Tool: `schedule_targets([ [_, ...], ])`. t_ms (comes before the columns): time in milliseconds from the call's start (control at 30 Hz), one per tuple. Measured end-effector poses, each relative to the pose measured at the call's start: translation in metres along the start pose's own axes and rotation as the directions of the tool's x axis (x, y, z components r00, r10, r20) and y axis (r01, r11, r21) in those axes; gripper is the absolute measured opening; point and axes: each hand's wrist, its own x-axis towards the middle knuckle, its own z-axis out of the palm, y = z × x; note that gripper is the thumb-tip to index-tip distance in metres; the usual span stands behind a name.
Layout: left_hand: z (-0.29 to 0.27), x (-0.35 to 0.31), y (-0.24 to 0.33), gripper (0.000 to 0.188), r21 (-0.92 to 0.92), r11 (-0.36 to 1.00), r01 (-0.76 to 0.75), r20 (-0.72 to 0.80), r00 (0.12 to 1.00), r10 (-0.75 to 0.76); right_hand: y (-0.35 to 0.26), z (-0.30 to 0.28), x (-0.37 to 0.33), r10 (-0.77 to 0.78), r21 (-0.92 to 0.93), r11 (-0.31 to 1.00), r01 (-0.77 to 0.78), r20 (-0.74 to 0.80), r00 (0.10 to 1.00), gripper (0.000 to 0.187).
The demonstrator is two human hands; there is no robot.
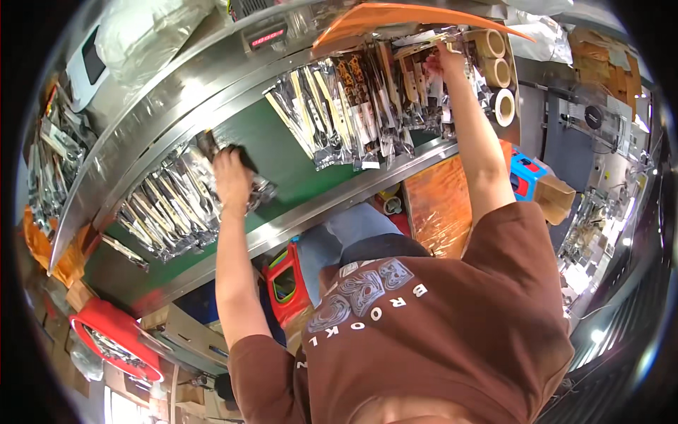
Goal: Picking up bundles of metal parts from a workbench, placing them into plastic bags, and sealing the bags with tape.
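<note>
Brown short-sleeved T-shirt w/ a pale print (452, 318) fills the lower middle, nearest the cam. Both bare arms reach fwd over a long green-topped, metal-edged table (265, 134), elbows only slightly bent, R arm stretched farther. L hand (232, 173) is palm-down, knuckles up, at the R end of a slanting row of slim clear plastic packets w/ pale sticks inside (166, 212); fingers bent, close together, touching or just above a dark, blurred item (246, 157). Can't tell if it's pinched. R hand (445, 62) is at the far R end of a 2nd, wider group of slim clear packets w/ pale, brown & dark contents (339, 106), fingers curled down among them; grip partly hidden, so can't tell whether anything's held. Both packet groups lie side by side on the green top, bare strip btwn. Just R of the R hand, approx. in a column, stand three thick-walled tan cardboard tubes (504, 107), open ends facing the cam. Containers: red plastic basin (85, 318), lower L, holds small greyish bits, too small to ID; translucent plastic bag (148, 35), upper L, contents unclear.
</note>
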Motion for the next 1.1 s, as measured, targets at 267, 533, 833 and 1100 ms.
schedule_targets([
  [267, -0.001, -0.071, -0.137, 0.036, 0.273, 0.945, 0.179, 0.219, 0.945, -0.242, 0.022, -0.003, 0.036, -0.398, 0.042, 0.891, 0.451, -0.401, 0.825, 0.012],
  [533, 0.001, 0.054, 0.061, 0.043, -0.276, 0.953, -0.123, -0.161, 0.984, 0.080, -0.030, -0.060, -0.083, -0.704, -0.801, 0.311, 0.512, 0.168, 0.690, 0.031],
  [833, 0.050, 0.095, 0.211, 0.085, -0.311, 0.931, -0.190, 0.121, 0.964, 0.238, 0.088, 0.074, -0.123, -0.682, -0.961, -0.038, 0.274, 0.225, 0.696, 0.094],
  [1100, 0.043, 0.071, 0.151, 0.071, 0.060, 0.980, -0.189, 0.278, 0.946, 0.165, 0.083, -0.002, -0.079, -0.495, -0.672, 0.495, 0.550, 0.302, 0.815, 0.057],
])
